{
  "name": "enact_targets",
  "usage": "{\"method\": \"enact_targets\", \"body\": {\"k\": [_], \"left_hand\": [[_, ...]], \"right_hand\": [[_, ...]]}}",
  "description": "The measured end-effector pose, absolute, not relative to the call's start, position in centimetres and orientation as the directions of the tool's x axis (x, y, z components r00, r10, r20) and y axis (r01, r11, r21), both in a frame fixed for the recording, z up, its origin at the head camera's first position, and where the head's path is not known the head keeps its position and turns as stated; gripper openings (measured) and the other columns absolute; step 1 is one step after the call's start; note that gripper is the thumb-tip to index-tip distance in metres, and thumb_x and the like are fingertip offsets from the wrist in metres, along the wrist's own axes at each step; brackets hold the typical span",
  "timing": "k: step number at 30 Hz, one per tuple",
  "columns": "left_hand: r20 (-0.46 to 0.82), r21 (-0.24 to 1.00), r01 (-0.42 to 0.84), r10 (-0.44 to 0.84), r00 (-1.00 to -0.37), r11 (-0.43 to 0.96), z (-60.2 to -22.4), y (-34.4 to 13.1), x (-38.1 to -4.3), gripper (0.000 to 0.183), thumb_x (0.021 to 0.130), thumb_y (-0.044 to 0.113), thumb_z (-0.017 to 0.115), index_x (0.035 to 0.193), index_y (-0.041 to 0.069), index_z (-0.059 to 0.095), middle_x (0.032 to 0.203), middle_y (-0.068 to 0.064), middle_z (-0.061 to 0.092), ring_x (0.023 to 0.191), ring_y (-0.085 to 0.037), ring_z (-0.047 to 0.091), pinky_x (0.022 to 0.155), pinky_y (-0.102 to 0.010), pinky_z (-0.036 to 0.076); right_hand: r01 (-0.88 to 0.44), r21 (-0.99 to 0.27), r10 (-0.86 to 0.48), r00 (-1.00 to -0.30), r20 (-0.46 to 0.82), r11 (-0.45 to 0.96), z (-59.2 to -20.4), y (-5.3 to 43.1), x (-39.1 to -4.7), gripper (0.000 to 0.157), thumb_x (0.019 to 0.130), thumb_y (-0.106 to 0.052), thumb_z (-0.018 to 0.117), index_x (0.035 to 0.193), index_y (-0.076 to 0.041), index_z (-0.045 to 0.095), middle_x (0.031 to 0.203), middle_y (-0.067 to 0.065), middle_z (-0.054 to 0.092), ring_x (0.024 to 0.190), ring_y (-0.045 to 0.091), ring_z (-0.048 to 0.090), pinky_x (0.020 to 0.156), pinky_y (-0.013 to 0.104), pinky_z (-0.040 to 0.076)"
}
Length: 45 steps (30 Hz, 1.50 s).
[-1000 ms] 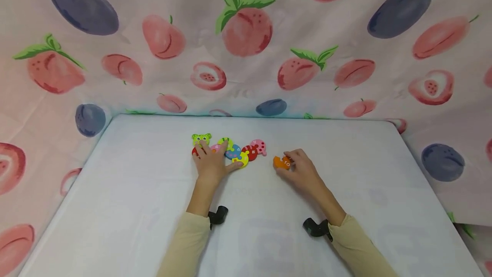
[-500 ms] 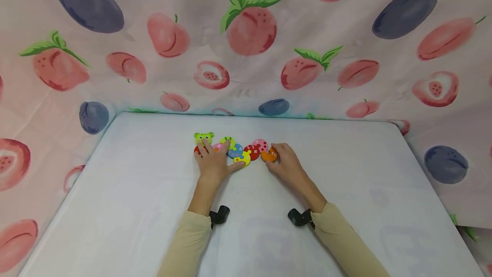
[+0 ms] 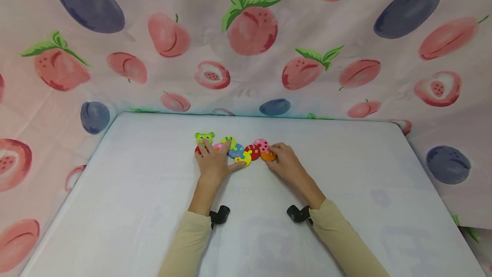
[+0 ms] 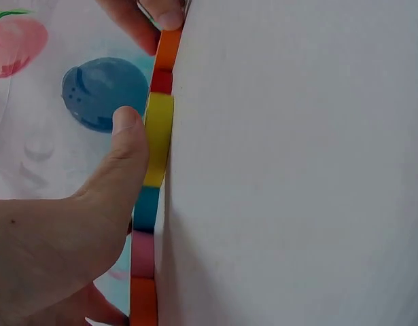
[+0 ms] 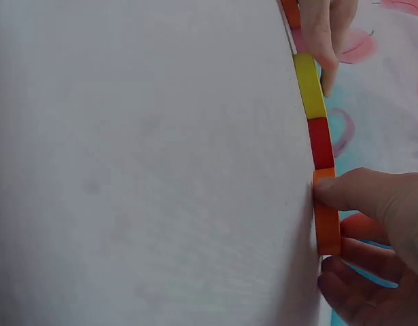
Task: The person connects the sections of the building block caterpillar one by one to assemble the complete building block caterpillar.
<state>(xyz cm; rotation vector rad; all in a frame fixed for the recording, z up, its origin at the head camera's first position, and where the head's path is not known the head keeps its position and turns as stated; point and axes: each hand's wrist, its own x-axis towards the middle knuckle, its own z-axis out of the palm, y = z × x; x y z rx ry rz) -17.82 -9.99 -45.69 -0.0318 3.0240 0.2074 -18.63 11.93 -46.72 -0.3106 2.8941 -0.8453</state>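
In the head view, a numbered caterpillar puzzle lies on the table, its colored pieces joined in a zigzag from the green face piece [image 3: 205, 136] to the pink piece [image 3: 262, 144]. My left hand [image 3: 212, 165] rests over its left part with fingers spread, hiding some pieces; the thumb touches the yellow piece [image 3: 243, 159]. At the right end my right hand [image 3: 288, 164] pinches the orange puzzle piece [image 3: 267, 156], which sits against the pink one. The right wrist view shows the thumb on the edge of this orange piece, beside the red piece [image 5: 321, 142].
A white-covered table [image 3: 253, 234] carries the puzzle. Behind it hangs a cloth [image 3: 253, 80] printed with peaches and dark blue fruit. Black wrist cameras sit on both wrists, below beige sleeves [image 3: 184, 243].
My right hand has brought the orange piece leftward from apart on the table to the pink piece at the chain's end. The left hand stays on the puzzle.
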Motion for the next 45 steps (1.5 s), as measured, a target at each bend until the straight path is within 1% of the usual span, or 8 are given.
{"method": "enact_targets", "body": {"k": [4, 7, 11, 15, 26, 35, 39, 45], "left_hand": [[-0.128, 0.147, -0.014, 0.005, -0.992, 0.989, -45.6, -10.4, -17.9, 0.088, 0.077, 0.074, 0.058, 0.151, 0.033, 0.033, 0.153, -0.037, 0.022, 0.142, -0.055, 0.022, 0.111, -0.064, 0.029], [-0.131, 0.207, 0.011, 0.039, -0.991, 0.978, -45.5, -10.5, -17.8, 0.083, 0.080, 0.068, 0.061, 0.150, 0.031, 0.036, 0.154, -0.034, 0.022, 0.142, -0.055, 0.020, 0.112, -0.067, 0.026], [-0.098, 0.272, 0.129, 0.161, -0.982, 0.954, -45.8, -9.9, -17.7, 0.077, 0.083, 0.061, 0.063, 0.149, 0.031, 0.038, 0.160, -0.021, 0.020, 0.146, -0.051, 0.015, 0.110, -0.072, 0.021], [-0.077, 0.253, 0.237, 0.264, -0.961, 0.938, -46.3, -9.2, -17.6, 0.072, 0.087, 0.061, 0.058, 0.150, 0.033, 0.036, 0.162, -0.010, 0.021, 0.149, -0.044, 0.013, 0.111, -0.074, 0.016], [-0.079, 0.234, 0.223, 0.247, -0.966, 0.946, -46.8, -8.6, -17.6, 0.070, 0.087, 0.061, 0.057, 0.149, 0.037, 0.035, 0.163, -0.007, 0.021, 0.151, -0.040, 0.013, 0.111, -0.074, 0.012], [-0.084, 0.241, 0.246, 0.273, -0.958, 0.939, -46.6, -8.9, -17.6, 0.075, 0.086, 0.061, 0.058, 0.151, 0.033, 0.034, 0.162, -0.008, 0.024, 0.150, -0.040, 0.016, 0.110, -0.075, 0.015], [-0.079, 0.317, 0.261, 0.299, -0.951, 0.912, -45.6, -10.8, -17.9, 0.069, 0.089, 0.054, 0.060, 0.149, 0.030, 0.038, 0.161, -0.010, 0.025, 0.149, -0.040, 0.018, 0.114, -0.066, 0.021], [-0.113, 0.355, 0.142, 0.193, -0.975, 0.924, -45.3, -13.8, -18.1, 0.071, 0.091, 0.045, 0.063, 0.151, 0.020, 0.035, 0.159, -0.027, 0.018, 0.149, -0.044, 0.015, 0.118, -0.055, 0.026]], "right_hand": [[-0.187, -0.506, -0.237, -0.971, -0.037, 0.842, -46.7, 11.9, -18.5, 0.051, 0.088, -0.019, 0.071, 0.133, 0.000, 0.057, 0.133, 0.016, 0.055, 0.118, 0.031, 0.052, 0.101, 0.040, 0.050], [-0.186, -0.499, -0.238, -0.970, -0.041, 0.846, -46.7, 12.0, -18.4, 0.052, 0.089, -0.020, 0.071, 0.134, -0.001, 0.056, 0.133, 0.015, 0.055, 0.117, 0.030, 0.051, 0.101, 0.039, 0.050], [-0.182, -0.494, -0.238, -0.970, -0.051, 0.850, -46.8, 12.2, -18.4, 0.052, 0.089, -0.022, 0.071, 0.135, -0.002, 0.056, 0.133, 0.013, 0.055, 0.119, 0.029, 0.051, 0.103, 0.039, 0.049], [-0.193, -0.494, -0.247, -0.968, -0.045, 0.848, -46.6, 12.3, -18.5, 0.053, 0.088, -0.023, 0.071, 0.135, -0.003, 0.055, 0.133, 0.013, 0.056, 0.119, 0.029, 0.052, 0.104, 0.041, 0.048], [-0.222, -0.474, -0.257, -0.966, -0.008, 0.852, -46.5, 12.0, -18.4, 0.053, 0.087, -0.022, 0.072, 0.134, -0.001, 0.056, 0.129, 0.014, 0.057, 0.115, 0.029, 0.054, 0.100, 0.039, 0.051], [-0.201, -0.453, -0.230, -0.973, -0.011, 0.869, -46.5, 11.6, -18.0, 0.052, 0.088, -0.020, 0.072, 0.133, -0.001, 0.056, 0.128, 0.015, 0.057, 0.115, 0.029, 0.054, 0.098, 0.039, 0.052], [-0.197, -0.438, -0.220, -0.975, -0.002, 0.877, -46.2, 11.5, -17.7, 0.051, 0.088, -0.020, 0.071, 0.133, -0.001, 0.056, 0.128, 0.014, 0.058, 0.113, 0.028, 0.055, 0.097, 0.039, 0.053], [-0.196, -0.422, -0.221, -0.975, -0.010, 0.885, -46.2, 11.3, -17.6, 0.049, 0.090, -0.020, 0.069, 0.134, -0.001, 0.056, 0.129, 0.014, 0.057, 0.113, 0.028, 0.054, 0.096, 0.039, 0.053]]}}
